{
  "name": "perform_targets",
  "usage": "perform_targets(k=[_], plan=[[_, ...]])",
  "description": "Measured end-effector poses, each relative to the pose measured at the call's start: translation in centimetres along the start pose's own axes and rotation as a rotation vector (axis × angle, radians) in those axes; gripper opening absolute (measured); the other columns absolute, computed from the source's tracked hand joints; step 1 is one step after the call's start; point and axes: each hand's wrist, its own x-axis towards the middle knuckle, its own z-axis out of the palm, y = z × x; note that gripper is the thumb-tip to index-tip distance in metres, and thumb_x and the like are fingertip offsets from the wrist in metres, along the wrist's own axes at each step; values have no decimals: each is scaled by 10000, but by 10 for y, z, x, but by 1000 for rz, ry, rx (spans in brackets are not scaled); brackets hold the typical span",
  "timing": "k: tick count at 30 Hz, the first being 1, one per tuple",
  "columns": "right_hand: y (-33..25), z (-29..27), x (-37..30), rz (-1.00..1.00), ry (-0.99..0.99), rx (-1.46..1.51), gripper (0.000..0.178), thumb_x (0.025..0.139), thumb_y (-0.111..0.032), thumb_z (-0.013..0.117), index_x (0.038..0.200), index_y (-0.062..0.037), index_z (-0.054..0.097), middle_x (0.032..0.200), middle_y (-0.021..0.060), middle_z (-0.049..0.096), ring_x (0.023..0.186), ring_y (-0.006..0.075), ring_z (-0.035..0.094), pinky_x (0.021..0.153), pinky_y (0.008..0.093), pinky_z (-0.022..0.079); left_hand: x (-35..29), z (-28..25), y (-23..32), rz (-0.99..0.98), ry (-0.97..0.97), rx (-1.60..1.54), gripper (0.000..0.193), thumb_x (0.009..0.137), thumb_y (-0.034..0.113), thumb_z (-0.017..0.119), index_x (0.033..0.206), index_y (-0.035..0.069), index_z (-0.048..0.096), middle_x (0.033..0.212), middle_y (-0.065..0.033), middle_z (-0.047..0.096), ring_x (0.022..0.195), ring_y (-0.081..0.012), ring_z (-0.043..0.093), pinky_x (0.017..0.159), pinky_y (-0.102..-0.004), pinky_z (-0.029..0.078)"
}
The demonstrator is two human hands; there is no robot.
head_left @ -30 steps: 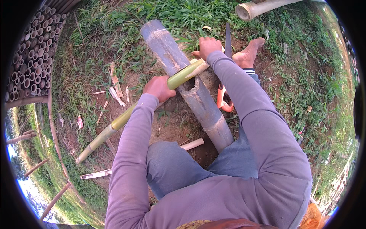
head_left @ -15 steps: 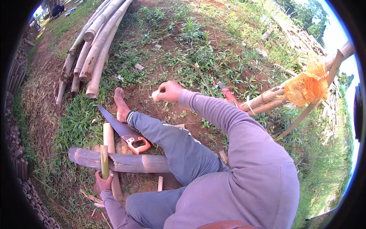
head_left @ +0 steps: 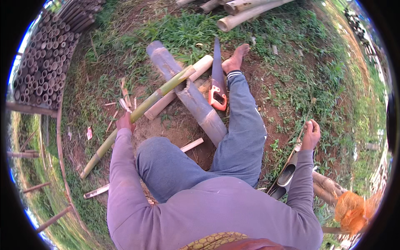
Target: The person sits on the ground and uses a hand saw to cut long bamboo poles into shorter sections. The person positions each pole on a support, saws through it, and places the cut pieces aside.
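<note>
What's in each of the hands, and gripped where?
Left hand grips the green bamboo pole near its middle. Right hand closes on a thin split strip at its upper end.

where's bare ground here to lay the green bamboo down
Free: bare dirt right of the outstretched leg, toward the right hand. Crowded: around the thick grey bamboo, where the handsaw, pale stick and splinters lie. The left hand grips the green bamboo.

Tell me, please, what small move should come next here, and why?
Probably bring the right hand across to the saw: the left hand grips the green bamboo pole laid over the thick bamboo log, and the saw lies unheld beside it.
</note>
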Motion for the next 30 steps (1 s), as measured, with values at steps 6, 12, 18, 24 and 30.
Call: perform_targets(k=[6,12,18,24,30], plan=[[-151,314,-134,-1160,-600,-359,527,1083,-352,679,1456,11,598,1399,250,627,1361,376,570,1104,474,491,-95,0,-30,116,143,-177,696,817,179,879,1418,137,528,1313,-171,670,1295,-385,645,1076,-527,508],[-123,445,-144,-761,-1029,48,612,1136,-505,555,1474,4,571,1414,212,584,1278,313,621,1093,495,512,-181,-32,-28,69,409,-117,479,873,169,746,1327,265,633,1117,-73,666,1132,-284,684,954,-466,483],[-115,458,-239,-354,-1511,-135,606,1144,-551,467,1623,-179,450,1568,124,531,1331,294,624,1001,441,540,-322,23,-66,-233,454,-64,264,883,219,732,1137,259,673,1083,-14,690,1107,-245,701,908,-457,491],[-94,471,-382,-613,-2005,135,564,1178,-351,456,1669,-82,386,1635,150,461,1422,300,561,1161,428,480,-494,87,-81,-593,402,-89,334,823,177,788,1119,284,674,999,12,647,1048,-217,687,941,-442,449],[-147,401,-509,-89,-2566,181,572,1125,-250,575,1635,-41,421,1607,176,491,1394,273,573,1172,398,458,-686,165,-83,-1135,180,-68,536,887,112,742,1368,334,658,1277,-12,685,1326,-272,601,1196,-573,354]])
